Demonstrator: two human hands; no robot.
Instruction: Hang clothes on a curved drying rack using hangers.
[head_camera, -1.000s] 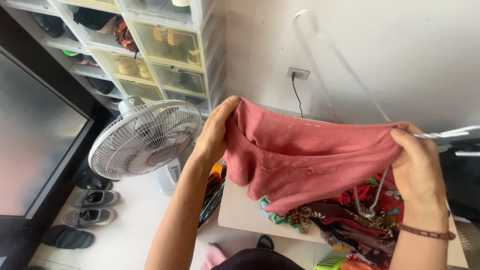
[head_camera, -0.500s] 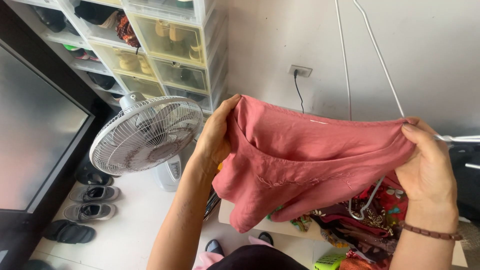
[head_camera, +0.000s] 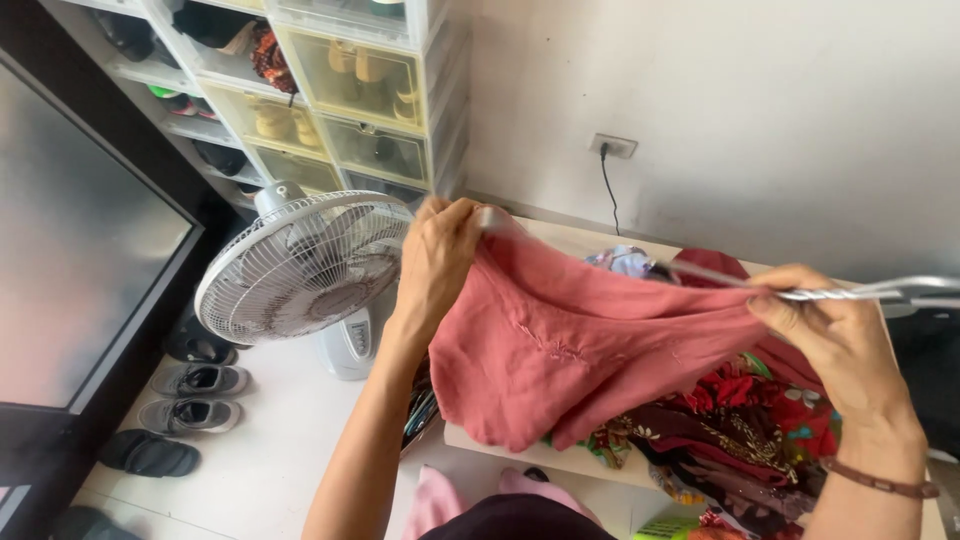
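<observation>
Pink garment (head_camera: 590, 335): a rose-pink cloth with faint stitched embroidery, held up in the air between both hands, above the near edge of the table and sagging in the middle.
Left hand (head_camera: 437, 262): fingers curled and pinched shut on the garment's upper left edge, where one end of a metal hanger pokes out from under the cloth.
Right hand (head_camera: 835, 335): fingers closed around the twisted neck of the wire hanger (head_camera: 850, 293), with the garment's right edge bunched against the palm.
Hanger position: its thin arm runs from the right hand leftwards under the top of the cloth.
Table (head_camera: 570, 240): pale top below the garment, bearing a heap of patterned red, maroon and green clothes (head_camera: 745, 420) just under the right hand.
Fan (head_camera: 300, 265): white, standing on the floor left of the left forearm.
Shoes (head_camera: 195, 380): grey pairs on the floor beside the fan.
Shelves (head_camera: 350, 90): clear storage boxes stacked against the wall behind the fan.
Wall socket (head_camera: 612, 146): on the white wall, a dark cord hanging from it.
</observation>
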